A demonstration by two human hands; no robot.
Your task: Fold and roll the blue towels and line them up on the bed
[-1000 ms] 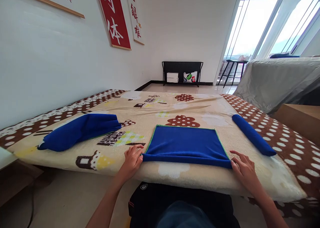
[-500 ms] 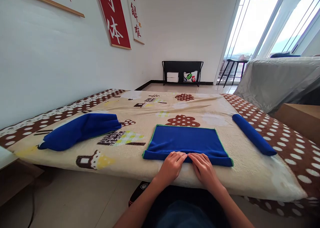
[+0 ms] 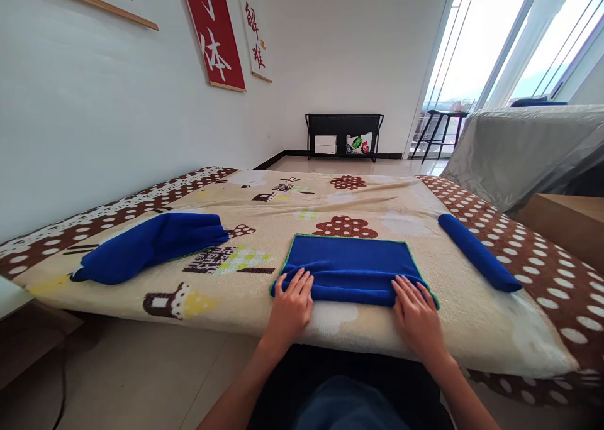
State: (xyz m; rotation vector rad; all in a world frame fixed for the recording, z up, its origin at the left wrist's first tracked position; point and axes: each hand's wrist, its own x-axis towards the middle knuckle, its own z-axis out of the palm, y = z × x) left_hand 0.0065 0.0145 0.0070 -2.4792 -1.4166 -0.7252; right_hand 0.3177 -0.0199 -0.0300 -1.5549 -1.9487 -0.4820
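A blue cloth with green edging [image 3: 349, 254] lies on the patterned blanket, its near edge rolled into a thick fold. My left hand [image 3: 291, 301] rests on the left part of that fold, fingers spread a little and lying on top. Near the right end, my right hand [image 3: 416, 307] lies on the same fold with its fingers slightly apart. To the right is a tightly rolled blue cloth [image 3: 477, 252]. A crumpled blue cloth [image 3: 151, 246] lies to the left. Neither hand touches these two.
The beige and brown blanket [image 3: 255, 216] covers a low bed. Beyond it, a black rack [image 3: 344, 125] stands at the wall. A cardboard box [image 3: 561, 222] and a sheet-covered piece of furniture [image 3: 533, 141] are on the right. A stool [image 3: 441, 128] stands by the window.
Both hands have moved apart, from the middle of the fold towards its two ends. The rolled near edge looks slightly thicker and a little further from me.
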